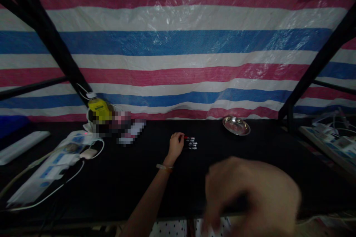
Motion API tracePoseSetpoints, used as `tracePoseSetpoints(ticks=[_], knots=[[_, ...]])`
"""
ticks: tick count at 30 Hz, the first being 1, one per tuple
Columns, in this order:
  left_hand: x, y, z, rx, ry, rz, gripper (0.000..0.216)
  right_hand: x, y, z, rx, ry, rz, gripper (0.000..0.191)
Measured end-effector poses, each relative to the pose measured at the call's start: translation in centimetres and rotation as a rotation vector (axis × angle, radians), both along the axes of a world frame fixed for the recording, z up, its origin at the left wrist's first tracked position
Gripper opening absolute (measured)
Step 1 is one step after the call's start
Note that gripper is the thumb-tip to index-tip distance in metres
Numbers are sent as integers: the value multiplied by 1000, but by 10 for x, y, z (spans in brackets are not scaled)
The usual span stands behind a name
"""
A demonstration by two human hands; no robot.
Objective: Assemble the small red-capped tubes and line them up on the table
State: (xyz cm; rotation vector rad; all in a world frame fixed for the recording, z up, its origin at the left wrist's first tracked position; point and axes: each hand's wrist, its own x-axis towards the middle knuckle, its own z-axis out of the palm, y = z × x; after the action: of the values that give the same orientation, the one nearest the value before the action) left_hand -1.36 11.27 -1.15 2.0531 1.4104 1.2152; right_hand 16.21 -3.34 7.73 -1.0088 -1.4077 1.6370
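Note:
My left hand [175,145] reaches to the middle of the black table, with thumb and fingers pinched at a small red stick with a silver end [188,138]. Just below it, several small dark sticks with shiny silver ends [193,145] lie side by side; their exact kind is too small to make out. My right hand [251,192] is large and close to the camera at the lower right, above the table's front. It is bent downward and smeared by motion, so its fingertips and anything in them do not show.
A round metal dish [236,126] sits at the back right. On the left are a power strip [52,168] with cables, a yellow bottle [99,109] and blurred-out items. More plugs and wires [333,139] lie at the right. A striped tarp [178,48] hangs behind the black table [116,177].

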Motion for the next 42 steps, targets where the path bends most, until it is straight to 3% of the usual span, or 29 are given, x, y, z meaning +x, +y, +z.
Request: tracePoseSetpoints(ticks=[4, 9, 16, 20, 23, 28, 31, 37, 42], knots=[[-1, 4, -2, -49, -140, 56, 16, -18, 45, 6, 298, -330, -114, 13], [-4, 8, -2, -94, -277, 98, 16, -24, 77, -25, 448, -703, -264, 18], [-4, 10, -5, -96, -303, 117, 16, -19, 80, -60, 471, -802, -245, 13], [-4, 6, 0, -25, -348, 210, 15, -21, 84, -65, 483, -667, -303, 11], [-5, -2, 9, 73, -409, 317, 20, -21, 86, -65, 426, -376, -396, 15], [-5, -12, 24, 144, -489, 390, 30, -20, 87, -60, 14, 352, -503, 33], [-3, -16, 26, 184, -476, 343, 32, -20, 87, -59, -170, 625, -527, 33], [2, -28, 27, 233, -305, 164, 33, -21, 87, -59, -295, 732, -428, 29], [0, -35, 34, 291, -176, 45, 41, -22, 83, -59, -238, 566, -309, 31]])
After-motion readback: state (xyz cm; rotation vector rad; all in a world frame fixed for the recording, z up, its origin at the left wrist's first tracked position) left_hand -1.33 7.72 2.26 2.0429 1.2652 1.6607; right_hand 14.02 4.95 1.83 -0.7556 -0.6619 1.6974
